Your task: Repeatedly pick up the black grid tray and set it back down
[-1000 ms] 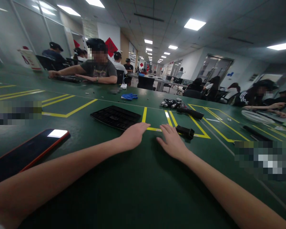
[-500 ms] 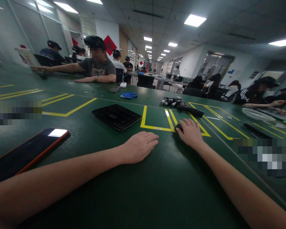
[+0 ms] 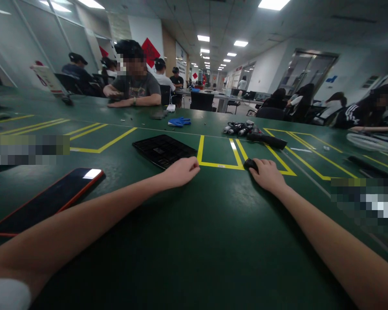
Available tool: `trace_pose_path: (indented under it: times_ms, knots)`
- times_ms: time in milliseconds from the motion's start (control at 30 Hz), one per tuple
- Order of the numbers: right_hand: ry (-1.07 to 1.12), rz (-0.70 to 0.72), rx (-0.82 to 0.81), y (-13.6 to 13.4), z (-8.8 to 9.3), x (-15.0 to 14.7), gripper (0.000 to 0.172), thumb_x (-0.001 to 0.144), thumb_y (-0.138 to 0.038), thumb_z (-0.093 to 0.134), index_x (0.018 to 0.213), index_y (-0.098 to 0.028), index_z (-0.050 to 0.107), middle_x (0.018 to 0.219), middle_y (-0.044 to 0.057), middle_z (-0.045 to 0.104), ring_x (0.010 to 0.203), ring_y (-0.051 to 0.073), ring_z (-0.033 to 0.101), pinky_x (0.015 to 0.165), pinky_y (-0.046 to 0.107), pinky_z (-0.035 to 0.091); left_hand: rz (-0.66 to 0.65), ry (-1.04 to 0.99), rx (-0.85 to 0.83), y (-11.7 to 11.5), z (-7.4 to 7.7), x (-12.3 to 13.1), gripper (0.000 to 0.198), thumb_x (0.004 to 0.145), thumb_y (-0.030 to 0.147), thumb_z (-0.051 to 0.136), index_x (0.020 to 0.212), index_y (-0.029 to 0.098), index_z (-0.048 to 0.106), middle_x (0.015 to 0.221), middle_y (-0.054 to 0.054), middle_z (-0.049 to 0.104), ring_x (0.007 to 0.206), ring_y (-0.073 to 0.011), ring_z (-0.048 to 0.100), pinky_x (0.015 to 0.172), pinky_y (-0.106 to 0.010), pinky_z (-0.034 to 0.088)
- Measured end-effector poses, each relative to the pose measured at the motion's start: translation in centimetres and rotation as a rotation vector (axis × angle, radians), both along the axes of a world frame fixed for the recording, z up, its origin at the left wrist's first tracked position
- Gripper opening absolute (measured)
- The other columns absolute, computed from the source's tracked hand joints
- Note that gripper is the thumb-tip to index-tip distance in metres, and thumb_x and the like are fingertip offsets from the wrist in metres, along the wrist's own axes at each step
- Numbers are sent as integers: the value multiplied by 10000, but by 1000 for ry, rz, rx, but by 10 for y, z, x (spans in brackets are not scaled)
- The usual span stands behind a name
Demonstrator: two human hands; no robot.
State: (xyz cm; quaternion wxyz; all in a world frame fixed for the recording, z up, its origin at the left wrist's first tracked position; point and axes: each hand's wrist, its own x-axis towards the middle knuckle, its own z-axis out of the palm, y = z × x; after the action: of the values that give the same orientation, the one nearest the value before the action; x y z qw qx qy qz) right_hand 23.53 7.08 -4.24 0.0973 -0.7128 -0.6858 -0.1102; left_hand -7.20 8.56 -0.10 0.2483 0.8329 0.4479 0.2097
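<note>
My left hand [image 3: 183,170] hovers over the green table, its fingers curled together and nothing visible in them. Just behind it is a flat black plastic tray [image 3: 160,148], partly covered by that hand. My right hand [image 3: 269,174] rests on the table to the right, with its thumb and fingers closed about a small rounded black object [image 3: 250,163]; its exact kind I cannot make out. This object lies by the lower corner of a yellow tape outline [image 3: 221,165]. Left of my left forearm lies a phone [image 3: 48,200] in an orange-red case.
Behind the tray is a blue glove [image 3: 179,122]. A bundle of black cables [image 3: 239,128] and a black elongated piece [image 3: 267,140] lie beyond my right hand. A person [image 3: 137,84] sits across the table; another person [image 3: 368,110] is at the right.
My left hand has moved left and away from me, toward the tray, and its fingers have curled in. My right hand still has the black object. The person opposite has drawn an arm in.
</note>
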Motion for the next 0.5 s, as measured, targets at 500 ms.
trace_pose_path:
  times_ms: [500]
  knots:
    - [5, -4, 20, -1, 0, 0, 478, 858, -392, 348, 1200, -98, 506, 1137, 176, 561, 1072, 348, 452, 914, 442, 389, 571, 491, -4, 95, 14, -95, 469, 595, 636, 620, 603, 170, 570, 746, -159, 619, 921, -377, 566, 736, -389, 429]
